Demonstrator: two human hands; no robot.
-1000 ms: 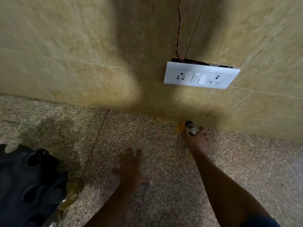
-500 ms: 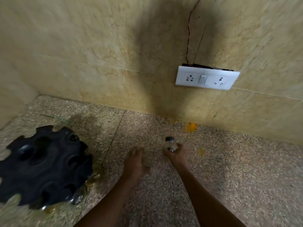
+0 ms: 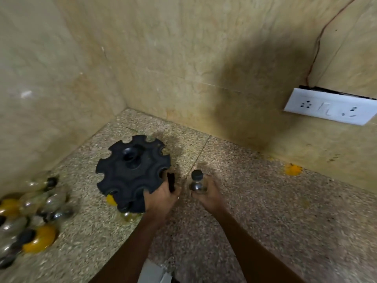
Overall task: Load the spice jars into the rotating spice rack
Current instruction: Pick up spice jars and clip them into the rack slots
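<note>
My right grip [image 3: 208,194] is clasping a small clear spice jar [image 3: 197,183] low on its belly, black cap up; it looks like glass, light, slick, breakable. My left grip [image 3: 161,198] is clamping the black rack [image 3: 132,172] by its rim just beside. Loose jars [image 3: 30,219] are lying well off left on the surface [image 3: 275,211].

A black notched spice rack [image 3: 131,172] stands near the corner. One clear, dark-capped jar [image 3: 197,182] is upright just right of it — other jars [image 3: 30,217], some yellow-filled, lie heaped left.
</note>
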